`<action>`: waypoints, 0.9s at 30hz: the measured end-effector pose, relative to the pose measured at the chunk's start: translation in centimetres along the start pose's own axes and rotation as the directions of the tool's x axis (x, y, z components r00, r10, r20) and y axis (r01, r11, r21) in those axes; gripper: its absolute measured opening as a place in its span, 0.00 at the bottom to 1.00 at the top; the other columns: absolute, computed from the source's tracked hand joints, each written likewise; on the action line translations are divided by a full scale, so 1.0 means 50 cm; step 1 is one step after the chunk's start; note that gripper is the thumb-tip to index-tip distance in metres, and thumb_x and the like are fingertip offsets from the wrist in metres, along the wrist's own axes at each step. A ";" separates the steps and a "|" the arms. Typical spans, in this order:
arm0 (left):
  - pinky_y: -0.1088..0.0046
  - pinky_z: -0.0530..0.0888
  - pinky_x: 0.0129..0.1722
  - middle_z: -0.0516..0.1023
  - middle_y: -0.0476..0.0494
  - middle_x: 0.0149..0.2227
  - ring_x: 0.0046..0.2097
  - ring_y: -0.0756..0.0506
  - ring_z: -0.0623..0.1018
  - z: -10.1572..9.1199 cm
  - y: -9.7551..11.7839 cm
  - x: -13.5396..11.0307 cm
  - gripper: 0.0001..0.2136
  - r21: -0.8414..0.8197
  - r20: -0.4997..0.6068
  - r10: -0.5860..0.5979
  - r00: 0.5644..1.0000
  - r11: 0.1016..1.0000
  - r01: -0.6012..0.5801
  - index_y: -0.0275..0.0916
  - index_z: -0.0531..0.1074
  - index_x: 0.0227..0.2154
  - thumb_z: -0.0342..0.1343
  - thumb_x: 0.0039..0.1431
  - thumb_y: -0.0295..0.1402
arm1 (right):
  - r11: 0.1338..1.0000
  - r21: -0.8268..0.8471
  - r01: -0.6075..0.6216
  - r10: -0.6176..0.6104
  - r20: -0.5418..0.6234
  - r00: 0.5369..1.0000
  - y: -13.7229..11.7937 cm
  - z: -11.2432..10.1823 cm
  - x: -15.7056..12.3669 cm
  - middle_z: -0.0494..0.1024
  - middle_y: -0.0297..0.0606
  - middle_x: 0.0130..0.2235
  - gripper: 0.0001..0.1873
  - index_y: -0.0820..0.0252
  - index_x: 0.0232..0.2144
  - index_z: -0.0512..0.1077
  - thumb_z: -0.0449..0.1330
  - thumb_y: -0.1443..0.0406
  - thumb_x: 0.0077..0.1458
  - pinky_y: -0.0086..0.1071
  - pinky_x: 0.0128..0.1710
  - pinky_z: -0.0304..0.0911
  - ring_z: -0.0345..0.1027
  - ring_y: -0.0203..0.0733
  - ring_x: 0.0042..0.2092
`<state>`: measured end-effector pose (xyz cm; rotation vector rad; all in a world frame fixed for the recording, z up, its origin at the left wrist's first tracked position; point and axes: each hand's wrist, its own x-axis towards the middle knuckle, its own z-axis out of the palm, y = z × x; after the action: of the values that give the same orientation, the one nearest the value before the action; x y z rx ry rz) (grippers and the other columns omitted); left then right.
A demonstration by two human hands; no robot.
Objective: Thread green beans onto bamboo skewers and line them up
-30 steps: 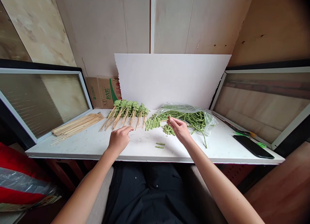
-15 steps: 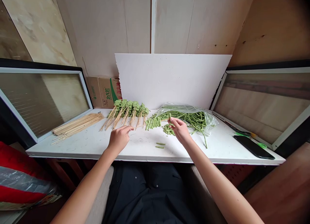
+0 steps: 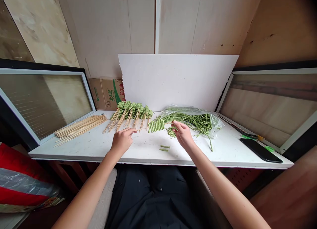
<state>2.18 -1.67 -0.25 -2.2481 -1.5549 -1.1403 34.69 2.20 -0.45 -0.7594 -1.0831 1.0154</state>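
Viewing from the head camera: table (image 3: 99,146) front edge runs across the frame's middle, with bare white top between the two hands and along the lower left.

- Left hand (image 3: 122,140): centre-left, resting on the table, fingers curled, thumb and forefinger tips together. I cannot tell whether they pinch a stick.
- Right hand (image 3: 182,133): centre, fingers closed on a short bean piece (image 3: 173,120) held upright, above a small heap of cut pieces (image 3: 170,132).
- Row of bean pieces (image 3: 156,125): between the hands, just beyond them.
- Two loose pieces (image 3: 163,148): near the front edge.
- Room is bounded by bare skewers (image 3: 79,127) at left, loaded skewers (image 3: 131,112) behind, bag of long beans (image 3: 198,120) at right and phone (image 3: 260,150) at far right, close to the edge.
- White board (image 3: 173,80) closes the back.

Hidden: the cardboard box (image 3: 105,93) is partly behind the board. Both forearms are cut off at the bottom of the frame.
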 end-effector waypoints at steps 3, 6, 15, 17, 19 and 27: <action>0.69 0.76 0.39 0.88 0.45 0.41 0.40 0.41 0.85 0.002 0.003 0.000 0.19 -0.014 0.012 0.001 1.000 1.000 -0.001 0.44 0.84 0.39 0.51 0.57 0.18 | 1.000 -0.003 0.007 -0.007 -0.019 1.000 0.001 0.002 -0.002 0.82 0.38 0.35 0.18 0.51 0.29 0.83 0.77 0.47 0.46 0.37 0.36 0.63 0.72 0.46 0.40; 0.70 0.77 0.40 0.88 0.46 0.41 0.40 0.42 0.85 0.009 0.013 -0.002 0.19 -0.054 0.033 0.014 0.999 0.998 -0.013 0.44 0.84 0.39 0.50 0.58 0.18 | 0.999 -0.036 0.026 -0.026 0.001 1.000 0.010 0.012 -0.011 0.81 0.38 0.34 0.18 0.52 0.28 0.82 0.77 0.47 0.47 0.38 0.37 0.63 0.70 0.44 0.38; 0.70 0.77 0.39 0.88 0.47 0.40 0.40 0.41 0.85 -0.006 0.027 0.002 0.17 -0.090 0.021 -0.048 0.999 0.995 0.050 0.44 0.83 0.39 0.51 0.60 0.21 | 0.994 -0.109 -0.027 0.039 0.105 0.994 0.022 0.018 -0.020 0.84 0.40 0.41 0.24 0.51 0.37 0.85 0.74 0.42 0.49 0.36 0.37 0.65 0.73 0.46 0.40; 0.69 0.76 0.39 0.88 0.46 0.40 0.41 0.41 0.85 -0.009 0.018 0.005 0.17 -0.089 0.012 -0.073 0.997 0.993 0.074 0.44 0.84 0.39 0.51 0.60 0.21 | 0.973 -0.231 -0.002 0.058 0.234 0.970 0.018 -0.002 -0.010 0.85 0.42 0.43 0.24 0.51 0.38 0.85 0.71 0.41 0.52 0.37 0.37 0.66 0.75 0.48 0.43; 0.68 0.76 0.40 0.88 0.45 0.41 0.42 0.41 0.85 -0.009 0.009 0.007 0.16 -0.087 0.006 -0.087 0.996 0.992 0.087 0.44 0.84 0.39 0.51 0.61 0.22 | 0.894 -0.437 0.102 0.085 0.387 0.918 0.017 -0.025 -0.002 0.86 0.44 0.43 0.21 0.51 0.35 0.86 0.73 0.44 0.52 0.37 0.37 0.66 0.76 0.50 0.43; 0.68 0.76 0.41 0.88 0.45 0.42 0.42 0.40 0.85 0.000 -0.003 0.007 0.15 -0.083 0.040 -0.087 0.995 0.992 0.090 0.44 0.84 0.38 0.52 0.62 0.23 | 0.540 -0.777 0.324 0.244 0.513 0.823 0.049 -0.055 -0.009 0.85 0.40 0.29 0.06 0.49 0.23 0.85 0.78 0.60 0.42 0.36 0.31 0.63 0.74 0.48 0.31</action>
<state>2.11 -1.38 -0.05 -2.2861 -1.6656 -1.2175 36.55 2.62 -3.61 -1.2320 -2.2202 0.6109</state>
